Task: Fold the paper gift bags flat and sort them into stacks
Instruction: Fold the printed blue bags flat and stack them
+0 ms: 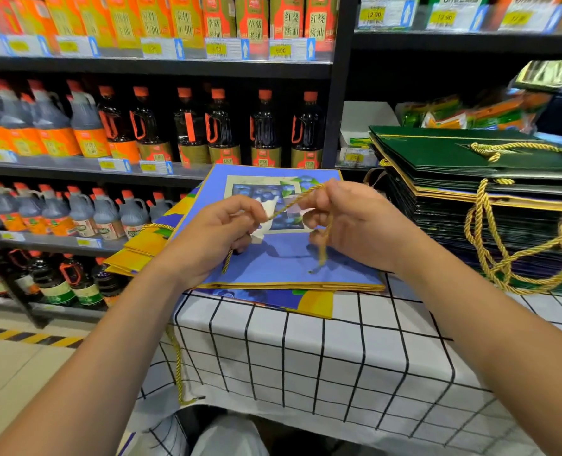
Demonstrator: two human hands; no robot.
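Black store shelves (340, 93) of sauce bottles (220, 126), grid-patterned tablecloth (338, 363), pale floor (6, 366) with hazard-striped tape (29, 337)

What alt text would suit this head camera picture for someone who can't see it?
Two hands, left and right, pinch a gold cord above a flat blue bag on a checked cloth. A green bag stack lies to the right, bottles behind.

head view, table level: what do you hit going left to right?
Yellow bags sticking out at the table's left edge → left hand pinching the gold cord → right hand gripping the same cord, both above the blue bag → tall stack of dark green bags with gold rope handles.
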